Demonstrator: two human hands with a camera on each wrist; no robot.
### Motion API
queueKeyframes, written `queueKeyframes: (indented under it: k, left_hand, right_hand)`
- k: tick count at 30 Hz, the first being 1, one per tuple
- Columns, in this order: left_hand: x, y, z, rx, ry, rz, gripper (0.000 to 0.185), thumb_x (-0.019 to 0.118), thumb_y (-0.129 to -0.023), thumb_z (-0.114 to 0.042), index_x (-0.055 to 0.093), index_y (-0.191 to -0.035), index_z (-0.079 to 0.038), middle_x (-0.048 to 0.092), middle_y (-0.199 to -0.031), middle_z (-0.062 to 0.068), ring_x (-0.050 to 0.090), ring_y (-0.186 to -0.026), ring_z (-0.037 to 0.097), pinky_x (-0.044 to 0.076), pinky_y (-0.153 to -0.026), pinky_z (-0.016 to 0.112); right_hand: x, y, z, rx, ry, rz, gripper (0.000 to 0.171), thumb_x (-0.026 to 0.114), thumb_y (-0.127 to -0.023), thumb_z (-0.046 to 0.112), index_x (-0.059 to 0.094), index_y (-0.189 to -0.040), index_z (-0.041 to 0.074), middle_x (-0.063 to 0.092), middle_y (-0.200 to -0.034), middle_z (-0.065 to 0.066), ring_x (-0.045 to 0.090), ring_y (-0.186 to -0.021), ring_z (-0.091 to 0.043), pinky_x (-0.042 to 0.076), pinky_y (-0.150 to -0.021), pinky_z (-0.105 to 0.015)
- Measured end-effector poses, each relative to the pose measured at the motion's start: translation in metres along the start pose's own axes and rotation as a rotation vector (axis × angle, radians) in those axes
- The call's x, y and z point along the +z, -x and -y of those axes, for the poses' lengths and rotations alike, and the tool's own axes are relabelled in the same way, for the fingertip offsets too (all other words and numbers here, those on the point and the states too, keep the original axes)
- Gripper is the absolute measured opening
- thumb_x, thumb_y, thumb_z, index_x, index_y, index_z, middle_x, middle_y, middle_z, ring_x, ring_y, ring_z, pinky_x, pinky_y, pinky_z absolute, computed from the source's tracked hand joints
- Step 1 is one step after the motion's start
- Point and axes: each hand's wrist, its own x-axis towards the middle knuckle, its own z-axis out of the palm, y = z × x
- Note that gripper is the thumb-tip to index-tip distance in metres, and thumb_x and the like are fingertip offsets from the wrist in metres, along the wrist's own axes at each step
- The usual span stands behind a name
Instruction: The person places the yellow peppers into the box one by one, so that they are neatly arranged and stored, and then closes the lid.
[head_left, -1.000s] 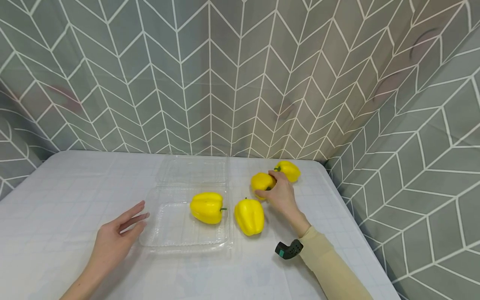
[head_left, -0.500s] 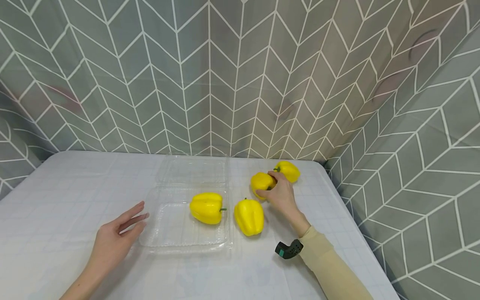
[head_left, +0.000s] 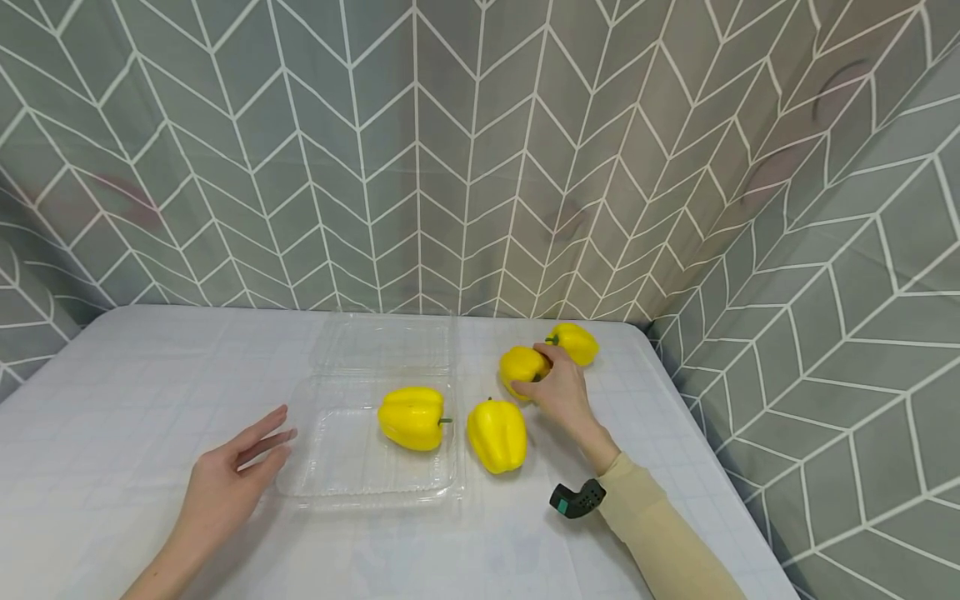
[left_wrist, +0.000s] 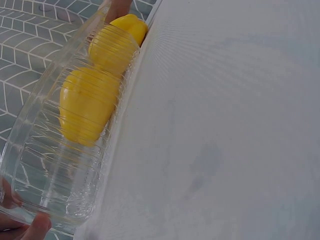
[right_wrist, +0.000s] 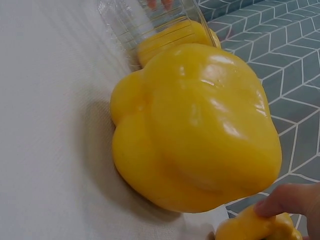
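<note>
White tablecloth (head_left: pixel 112 433) runs under both your arms, and almost nothing has shifted in the last second, so the pick-up looks barely begun: your left hand (head_left: pixel 225 483) lies flat with fingers straight and slightly spread at the near left edge of the clear tray (head_left: pixel 352 487), exactly as before. Your right hand (head_left: pixel 561 392) keeps its fingers curled around the held pepper (head_left: pixel 521 364) on the cloth. Count four yellow peppers: one in the tray (head_left: pixel 411 417), one just right of it (head_left: pixel 497 433), yours, and the far pepper (head_left: pixel 576 342).
</note>
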Motion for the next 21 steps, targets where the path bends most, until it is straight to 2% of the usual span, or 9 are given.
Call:
queueKeyframes:
  k: [9,15,21]
  left_hand:
    - [0.0001,-0.0002,0.0011,-0.002,-0.008,0.0,0.046,0.066,-0.088,-0.015,0.055,-0.133,-0.014,0.053,-0.117,-0.032,0.059,-0.094,-0.013,0.047,-0.065,0.008]
    - [-0.0002,0.0006,0.0012,-0.002,-0.01,0.003,0.046,0.066,-0.089,-0.015,0.055,-0.133,-0.014,0.052,-0.114,-0.036,0.058,-0.093,-0.015,0.046,-0.061,0.009]
    - [-0.0005,0.0005,-0.0002,-0.008,-0.019,0.004,0.045,0.065,-0.089,-0.016,0.055,-0.133,-0.014,0.052,-0.116,-0.034,0.057,-0.093,-0.016,0.047,-0.064,0.008]
  right_hand:
    - [0.0007,0.0001,0.0009,0.016,-0.007,0.008,0.071,0.083,-0.069,0.023,0.051,-0.13,0.004,0.053,-0.129,-0.011,0.05,-0.116,-0.027,0.04,-0.101,-0.043]
    - [-0.0007,0.0004,0.0021,-0.009,-0.019,0.005,0.071,0.083,-0.069,0.024,0.051,-0.13,0.005,0.054,-0.128,-0.01,0.051,-0.115,-0.026,0.041,-0.101,-0.041]
    - [-0.0017,0.0003,0.0028,-0.04,-0.045,0.002,0.071,0.083,-0.07,0.025,0.051,-0.13,0.006,0.054,-0.128,-0.009,0.052,-0.115,-0.024,0.042,-0.1,-0.04]
